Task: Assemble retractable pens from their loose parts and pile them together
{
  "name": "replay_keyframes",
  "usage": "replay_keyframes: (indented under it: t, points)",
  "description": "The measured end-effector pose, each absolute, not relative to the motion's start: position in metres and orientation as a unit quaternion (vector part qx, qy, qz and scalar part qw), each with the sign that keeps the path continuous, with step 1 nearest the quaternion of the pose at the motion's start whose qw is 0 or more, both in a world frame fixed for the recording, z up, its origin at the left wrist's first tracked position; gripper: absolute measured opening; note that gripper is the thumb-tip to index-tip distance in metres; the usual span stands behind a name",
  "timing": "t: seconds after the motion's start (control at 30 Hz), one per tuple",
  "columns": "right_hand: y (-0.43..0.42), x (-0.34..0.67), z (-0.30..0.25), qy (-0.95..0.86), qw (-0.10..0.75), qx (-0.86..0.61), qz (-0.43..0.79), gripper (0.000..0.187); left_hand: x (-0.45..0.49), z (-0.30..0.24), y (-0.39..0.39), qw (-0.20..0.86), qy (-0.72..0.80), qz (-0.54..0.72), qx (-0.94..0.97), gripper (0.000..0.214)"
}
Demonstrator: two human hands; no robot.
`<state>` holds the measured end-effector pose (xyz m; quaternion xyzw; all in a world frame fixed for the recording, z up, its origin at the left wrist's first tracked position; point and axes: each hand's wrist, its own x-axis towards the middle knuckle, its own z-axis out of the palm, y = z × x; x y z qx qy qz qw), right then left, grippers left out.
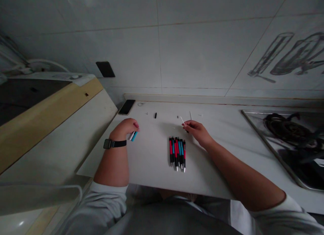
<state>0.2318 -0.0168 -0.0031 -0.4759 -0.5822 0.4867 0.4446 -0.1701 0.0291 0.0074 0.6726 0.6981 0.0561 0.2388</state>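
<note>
My right hand [197, 129] is closed in a pinch around a thin white pen refill [182, 119], which points up and left. Something dark shows under its fingertips. Just behind it lies another thin white refill [190, 115]. A row of red, blue and black pens [176, 152] lies in front of my right hand, metal tips toward me. On the left, my left hand [128, 125] bends down with its fingers closed at the upper ends of a blue tube [134, 137] and a white tube [131, 136]. Whether the fingers grip one of these is hidden.
Toward the back of the white counter [152, 167] lie a small black cylinder [155, 115], a tiny dark piece [177, 117] and a phone [127, 107]. A gas stove [268, 145] is at right, and a pale cabinet panel [63, 134] stands on the left.
</note>
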Motion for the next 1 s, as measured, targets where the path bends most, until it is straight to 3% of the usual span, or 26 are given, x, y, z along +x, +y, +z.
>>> replay_keyframes:
  t: [0.2, 0.33, 0.5, 0.73, 1.0]
  points:
    - [-0.018, 0.229, -0.001, -0.528, 0.475, -0.454, 0.538, 0.042, -0.127, 0.025, 0.022, 0.116, 0.639, 0.225, 0.726, 0.022]
    - [-0.024, 0.223, 0.002, -0.445, 0.502, -0.412, 0.617, 0.041, -0.049, 0.026, 0.000, 0.186, 0.507, 0.351, 0.765, 0.027]
    - [-0.033, 0.210, 0.002, -0.403, 0.509, -0.359, 0.670, 0.038, 0.015, 0.015, -0.026, 0.220, 0.421, 0.368, 0.799, 0.030]
    - [-0.032, 0.204, -0.008, -0.413, 0.508, -0.372, 0.658, 0.039, 0.012, 0.006, -0.020, 0.246, 0.396, 0.376, 0.801, 0.016]
    - [-0.026, 0.213, -0.007, -0.395, 0.531, -0.390, 0.640, 0.039, 0.005, 0.008, -0.018, 0.177, 0.402, 0.361, 0.822, 0.014]
